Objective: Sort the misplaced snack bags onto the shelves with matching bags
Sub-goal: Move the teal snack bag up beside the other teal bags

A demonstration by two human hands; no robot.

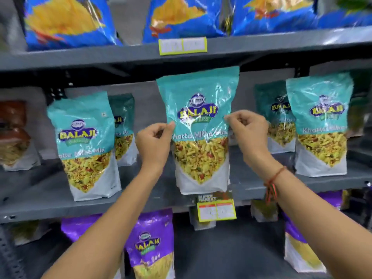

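Note:
A teal Khatta Mitha Mix bag (199,125) stands upright at the front middle of the grey middle shelf (50,206). My left hand (155,141) pinches its left edge and my right hand (249,133) pinches its right edge, both at logo height. Matching teal bags stand on the same shelf: one to the left (84,146), another behind that one (123,125), and two to the right (320,121) (277,115).
Blue snack bags (66,21) fill the top shelf. Purple bags (153,244) stand on the bottom shelf, with more purple at the right (302,246). A brown-red bag (14,133) sits at the far left of the middle shelf. Yellow price tags (216,210) hang on shelf edges.

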